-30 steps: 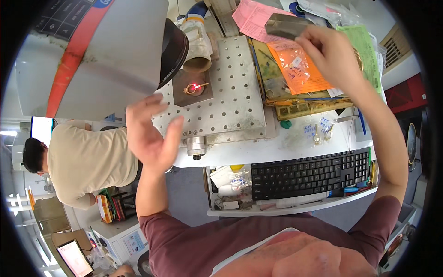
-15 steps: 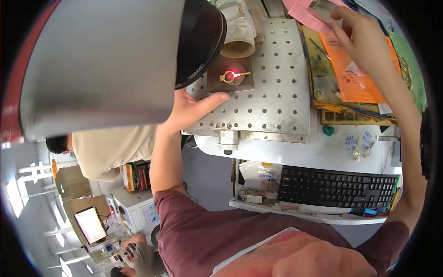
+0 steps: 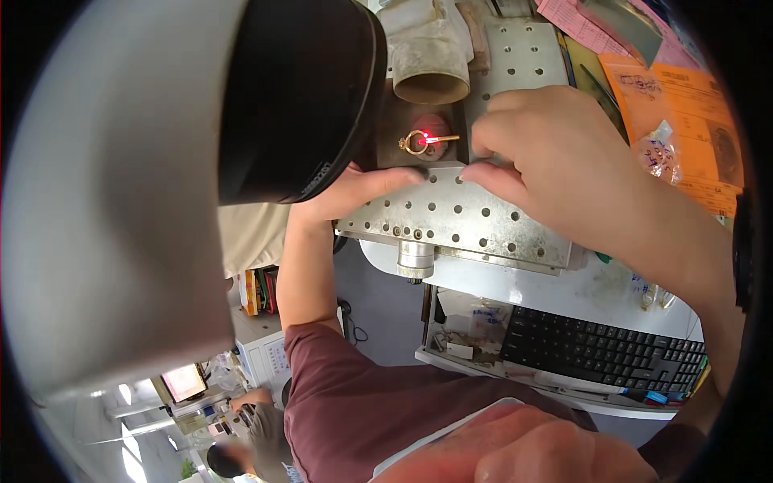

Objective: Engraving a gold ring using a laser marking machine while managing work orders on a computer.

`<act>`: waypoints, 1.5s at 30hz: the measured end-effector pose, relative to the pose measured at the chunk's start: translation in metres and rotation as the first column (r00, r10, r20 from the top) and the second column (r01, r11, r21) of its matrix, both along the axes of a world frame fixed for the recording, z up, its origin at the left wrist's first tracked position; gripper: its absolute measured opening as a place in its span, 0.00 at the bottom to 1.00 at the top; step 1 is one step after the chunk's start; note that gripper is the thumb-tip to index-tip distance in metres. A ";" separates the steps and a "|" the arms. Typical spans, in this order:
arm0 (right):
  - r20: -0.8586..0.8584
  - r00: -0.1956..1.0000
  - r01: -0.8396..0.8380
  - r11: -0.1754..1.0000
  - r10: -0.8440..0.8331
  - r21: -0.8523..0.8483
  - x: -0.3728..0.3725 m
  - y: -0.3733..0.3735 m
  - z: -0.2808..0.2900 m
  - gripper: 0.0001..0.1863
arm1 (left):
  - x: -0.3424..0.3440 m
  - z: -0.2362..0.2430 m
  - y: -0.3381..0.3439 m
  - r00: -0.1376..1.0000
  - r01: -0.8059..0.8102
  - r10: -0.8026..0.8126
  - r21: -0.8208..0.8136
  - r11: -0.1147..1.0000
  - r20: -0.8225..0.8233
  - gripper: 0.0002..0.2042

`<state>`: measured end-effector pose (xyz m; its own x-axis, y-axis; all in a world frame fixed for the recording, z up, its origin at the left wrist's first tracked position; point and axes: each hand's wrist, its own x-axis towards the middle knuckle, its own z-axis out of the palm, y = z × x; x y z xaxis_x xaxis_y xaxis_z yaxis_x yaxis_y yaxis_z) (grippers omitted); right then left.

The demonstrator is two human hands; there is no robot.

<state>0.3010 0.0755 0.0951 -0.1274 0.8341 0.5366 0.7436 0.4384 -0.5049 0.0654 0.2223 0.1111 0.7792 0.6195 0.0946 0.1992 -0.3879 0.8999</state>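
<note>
A gold ring [image 3: 403,144] with a small raised setting lies against a thin gold-coloured rod [image 3: 449,138]. Both are over a round reddish disc [image 3: 435,123] on a dark square metal plate [image 3: 394,119], and a red light glows on them. My left hand [image 3: 362,190] has its thumb stretched along the plate's front edge; a black lens housing hides its other fingers. At the plate's right front corner is my right hand [image 3: 555,145], its fingers curled and thumb extended against the corner, closed on the plate's edge.
The large grey machine head with its black lens housing [image 3: 302,97] fills the left. Beneath the square plate lies a perforated metal table [image 3: 485,233]. A wide tube [image 3: 431,84] stands behind. Orange papers [image 3: 692,105] lie right; a keyboard [image 3: 596,346] sits in front. Another person [image 3: 258,439] sits lower left.
My right hand has come down and left from the pink papers to the square plate's corner. My left hand stays by the plate's front edge. The whole view has shifted slightly.
</note>
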 end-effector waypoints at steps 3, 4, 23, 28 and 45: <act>-0.057 0.998 0.011 1.000 -0.011 -0.005 -0.002 0.003 -0.005 0.13 | -0.004 -0.003 0.006 1.000 0.027 -0.027 0.084 0.996 0.004 0.52; -0.063 0.998 0.008 1.000 -0.008 -0.008 -0.002 0.004 -0.007 0.13 | -0.003 -0.004 0.007 1.000 0.024 -0.024 0.081 0.996 -0.002 0.52; -0.179 0.982 0.055 0.998 -0.060 -0.031 -0.011 -0.001 -0.010 0.15 | -0.007 -0.012 0.019 0.963 0.126 -0.202 0.365 0.922 0.177 0.43; -0.175 0.976 0.122 0.991 -0.130 -0.057 -0.013 -0.010 0.000 0.17 | -0.009 -0.011 0.015 0.921 0.129 -0.285 0.481 0.867 0.267 0.22; -0.034 0.984 -0.086 0.639 0.173 0.764 -0.004 0.035 -0.044 0.15 | -0.002 -0.008 0.006 0.953 0.092 -0.248 0.611 0.786 0.175 0.12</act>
<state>0.2970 0.1104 0.0509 -0.1147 0.1092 0.9874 0.6163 0.7874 -0.0155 0.0635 0.2279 0.1026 0.7721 0.2406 0.5882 -0.1061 -0.8637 0.4926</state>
